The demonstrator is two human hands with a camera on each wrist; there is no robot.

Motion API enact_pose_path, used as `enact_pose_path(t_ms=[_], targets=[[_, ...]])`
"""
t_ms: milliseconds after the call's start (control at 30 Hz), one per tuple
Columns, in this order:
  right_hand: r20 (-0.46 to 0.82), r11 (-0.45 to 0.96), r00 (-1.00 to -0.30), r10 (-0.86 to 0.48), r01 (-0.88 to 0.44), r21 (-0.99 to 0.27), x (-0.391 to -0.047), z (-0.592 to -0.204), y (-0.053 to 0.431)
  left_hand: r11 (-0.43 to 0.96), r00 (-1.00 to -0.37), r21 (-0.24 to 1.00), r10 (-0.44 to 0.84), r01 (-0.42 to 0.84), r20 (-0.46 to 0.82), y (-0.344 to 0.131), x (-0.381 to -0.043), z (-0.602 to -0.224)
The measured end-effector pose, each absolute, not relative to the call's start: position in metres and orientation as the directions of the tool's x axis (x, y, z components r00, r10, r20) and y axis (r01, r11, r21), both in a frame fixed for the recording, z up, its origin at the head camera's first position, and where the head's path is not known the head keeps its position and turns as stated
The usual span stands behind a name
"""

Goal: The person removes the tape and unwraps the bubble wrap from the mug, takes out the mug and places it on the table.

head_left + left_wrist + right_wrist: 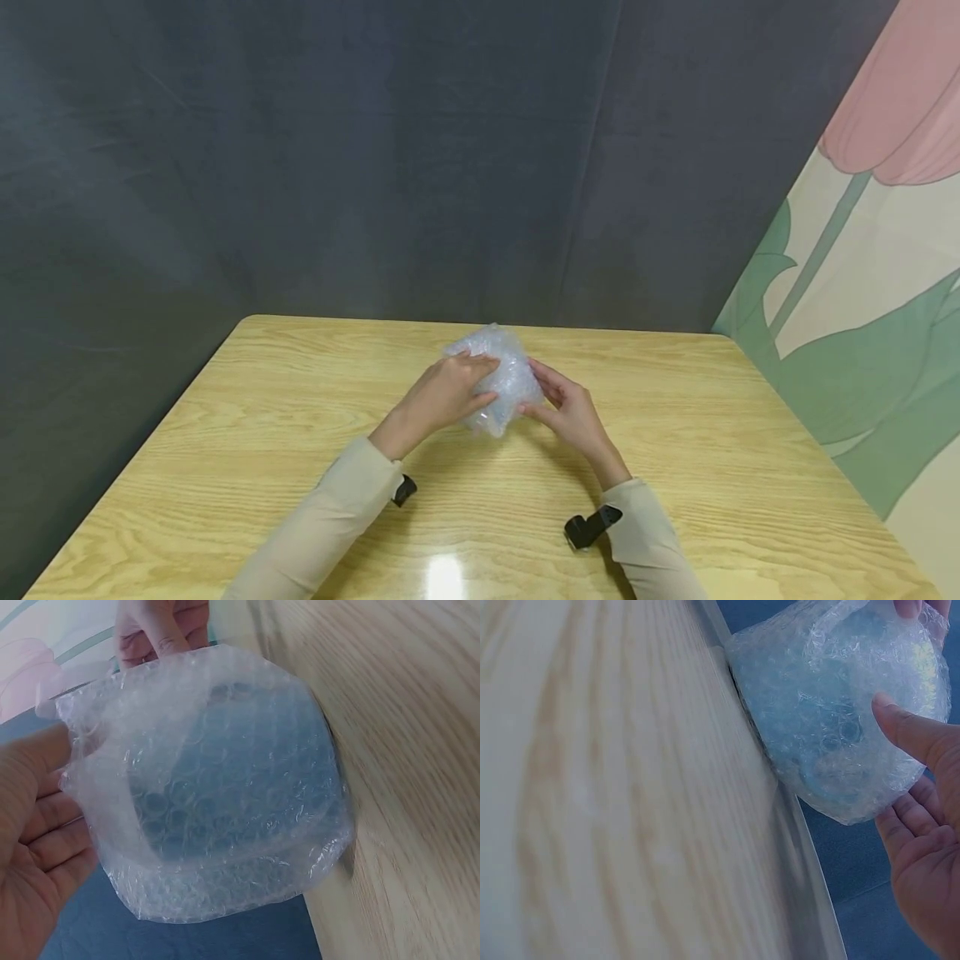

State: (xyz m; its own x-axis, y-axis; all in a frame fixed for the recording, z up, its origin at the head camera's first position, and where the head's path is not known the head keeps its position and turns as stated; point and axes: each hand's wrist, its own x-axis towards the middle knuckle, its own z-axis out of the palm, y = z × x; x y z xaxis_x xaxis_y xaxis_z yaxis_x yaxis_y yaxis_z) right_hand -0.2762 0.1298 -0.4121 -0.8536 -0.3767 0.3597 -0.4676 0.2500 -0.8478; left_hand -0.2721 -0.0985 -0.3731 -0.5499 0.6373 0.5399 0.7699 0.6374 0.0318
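Observation:
A package in clear bubble wrap (506, 371) is between my two hands near the table's far edge. Through the wrap a light blue thing shows in the left wrist view (240, 765); its kind is blurred by the bubbles. My left hand (450, 387) holds the package from the left, thumb and fingers spread over its upper side. My right hand (566, 408) grips the right side; in the right wrist view its thumb (907, 731) lies on the near face and its fingers reach round behind. The lower part of the package is close to the tabletop.
The wood-grain table (300, 400) extends on every side of the hands. Behind it hangs a dark curtain (420, 167). A flower-patterned wall panel (862, 333) stands on the right. Black wrist cameras (588, 529) are strapped over the light sleeves.

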Motion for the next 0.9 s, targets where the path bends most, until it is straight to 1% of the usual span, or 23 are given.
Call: enact_pose_path(t_ms=[133, 200, 267, 433, 667, 733, 900], targets=[[0.357, 0.246, -0.855, -0.376, -0.464, -0.851, -0.277, -0.412, 0.130, 0.618, -0.579, 0.135, 0.608, 0.775, 0.543, -0.101, -0.275, -0.371], [0.356, 0.247, -0.855, -0.376, -0.463, -0.851, -0.277, -0.412, 0.130, 0.602, -0.578, 0.163, 0.602, 0.782, 0.551, -0.103, -0.276, -0.371], [0.355, 0.248, -0.856, -0.375, -0.462, -0.851, -0.277, -0.413, 0.130, 0.586, -0.562, 0.162, 0.606, 0.794, 0.562, -0.104, -0.278, -0.372], [0.355, 0.255, -0.859, -0.370, -0.461, -0.850, -0.277, -0.413, 0.130, 0.550, -0.498, 0.121, 0.613, 0.827, 0.613, -0.106, -0.280, -0.374], [0.362, 0.250, -0.852, -0.378, -0.470, -0.847, -0.277, -0.412, 0.129, 0.522, -0.410, 0.084, 0.550, 0.849, 0.728, -0.107, -0.284, -0.377], [0.361, 0.252, -0.852, -0.380, -0.470, -0.846, -0.276, -0.411, 0.128, 0.516, -0.401, 0.088, 0.534, 0.852, 0.745, -0.108, -0.285, -0.378], [0.372, 0.243, -0.846, -0.381, -0.480, -0.843, -0.284, -0.422, 0.130, 0.501, -0.416, 0.142, 0.494, 0.854, 0.763, -0.111, -0.288, -0.381]])
